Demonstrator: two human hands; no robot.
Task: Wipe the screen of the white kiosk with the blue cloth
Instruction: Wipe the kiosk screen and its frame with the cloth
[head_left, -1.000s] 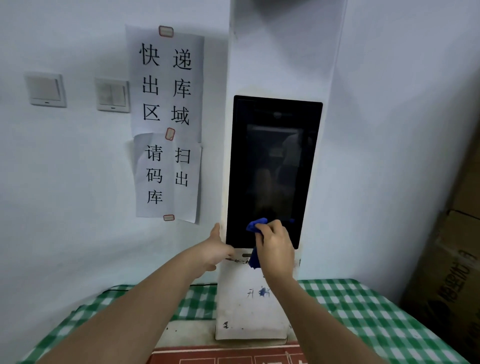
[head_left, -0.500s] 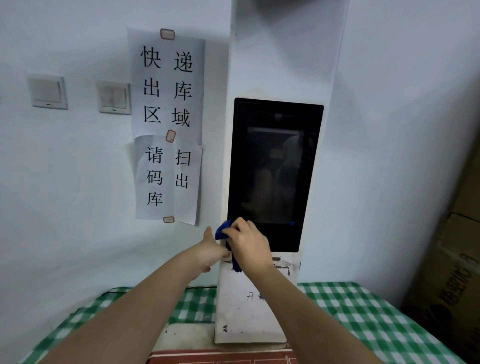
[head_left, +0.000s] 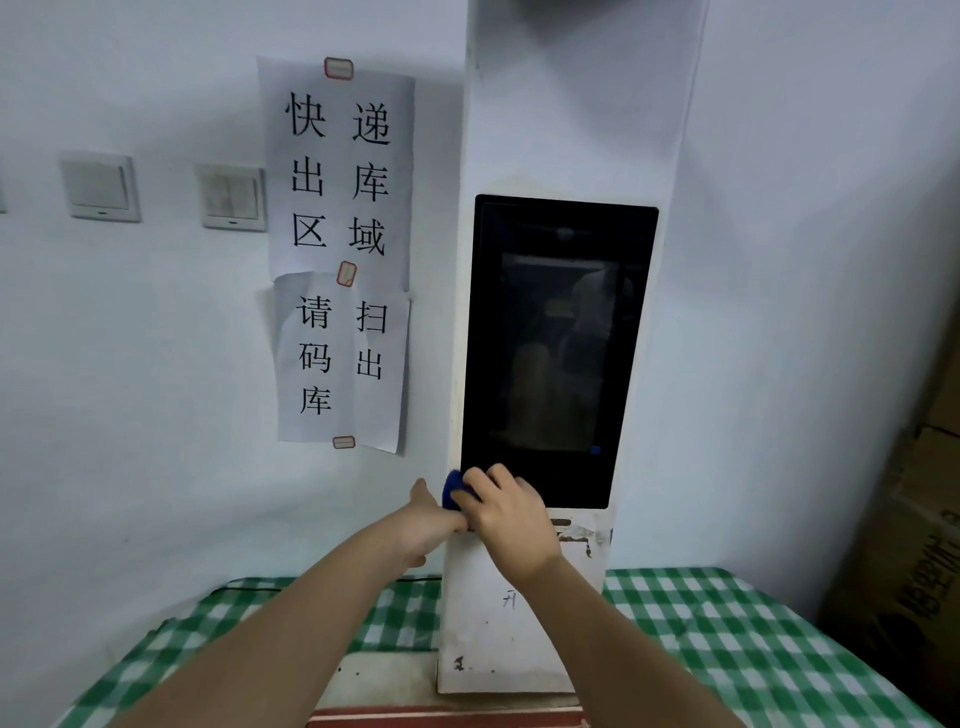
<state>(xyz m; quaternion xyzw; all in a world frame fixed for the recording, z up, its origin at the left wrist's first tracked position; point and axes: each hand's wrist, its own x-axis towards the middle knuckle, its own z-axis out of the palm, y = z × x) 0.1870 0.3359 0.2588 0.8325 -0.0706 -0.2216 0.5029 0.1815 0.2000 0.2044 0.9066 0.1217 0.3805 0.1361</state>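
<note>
A tall white kiosk (head_left: 576, 104) stands upright against the wall, with a dark screen (head_left: 556, 343) set in its front. My right hand (head_left: 511, 519) is shut on a blue cloth (head_left: 453, 488) and presses it at the screen's lower left corner. Most of the cloth is hidden under my fingers. My left hand (head_left: 423, 525) grips the kiosk's left edge just below the screen, touching my right hand.
Paper signs (head_left: 340, 249) with black characters hang on the wall left of the kiosk, beside two light switches (head_left: 231, 197). The kiosk stands on a green checked tablecloth (head_left: 727, 639). Cardboard boxes (head_left: 909, 545) are stacked at the right.
My right hand has slid the blue cloth leftward along the bottom of the screen, from the lower middle to the lower left corner. My left hand has stayed on the kiosk's edge.
</note>
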